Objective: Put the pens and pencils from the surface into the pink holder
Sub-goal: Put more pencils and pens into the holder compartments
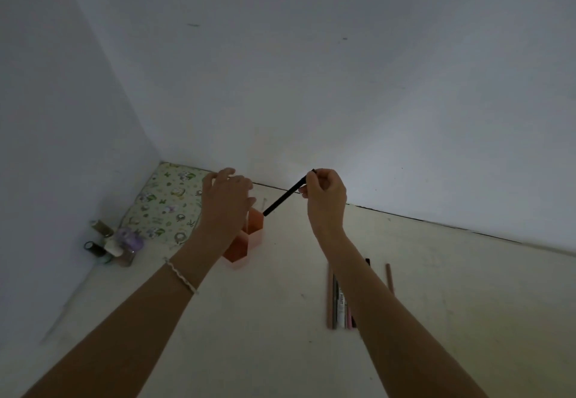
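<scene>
The pink holder (254,237) stands on the pale surface, partly hidden behind my left hand (226,201), which hovers over it with fingers spread and holds nothing. My right hand (325,198) pinches the upper end of a black pen (285,196). The pen slants down to the left, its lower tip right at the holder's upper right rim. A clear thin pen (265,203) sticks up out of the holder. Several pens and pencils (338,301) lie side by side on the surface beside my right forearm, and one brownish pencil (389,276) lies to its right.
A floral patterned pad (165,207) lies in the back left corner. A cluster of small bottles and tape rolls (115,243) sits against the left wall. White walls close off the back and left of the pale surface (280,319).
</scene>
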Demonstrator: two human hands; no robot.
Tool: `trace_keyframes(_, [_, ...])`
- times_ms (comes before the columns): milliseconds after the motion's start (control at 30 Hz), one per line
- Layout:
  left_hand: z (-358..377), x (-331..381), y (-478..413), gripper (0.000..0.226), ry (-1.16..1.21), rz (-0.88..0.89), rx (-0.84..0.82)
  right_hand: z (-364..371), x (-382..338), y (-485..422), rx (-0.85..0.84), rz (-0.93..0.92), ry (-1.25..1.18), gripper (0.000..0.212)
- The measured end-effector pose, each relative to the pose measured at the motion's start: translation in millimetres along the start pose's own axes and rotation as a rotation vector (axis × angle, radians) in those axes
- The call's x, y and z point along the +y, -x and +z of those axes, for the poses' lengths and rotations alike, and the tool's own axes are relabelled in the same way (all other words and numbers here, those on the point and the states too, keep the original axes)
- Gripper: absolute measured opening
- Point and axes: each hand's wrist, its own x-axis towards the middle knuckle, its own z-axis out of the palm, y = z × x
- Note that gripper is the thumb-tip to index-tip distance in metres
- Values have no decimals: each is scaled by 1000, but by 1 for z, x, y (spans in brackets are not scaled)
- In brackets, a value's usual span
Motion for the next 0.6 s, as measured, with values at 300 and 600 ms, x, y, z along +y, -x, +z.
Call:
trace_keyframes(300, [-38,15,1,36,180,-32,150,29,36,19,-236,-11,298,26])
trace_keyframes(600, [33,117,50,19,425,-54,-355,-54,34,-13,55,6,244,23])
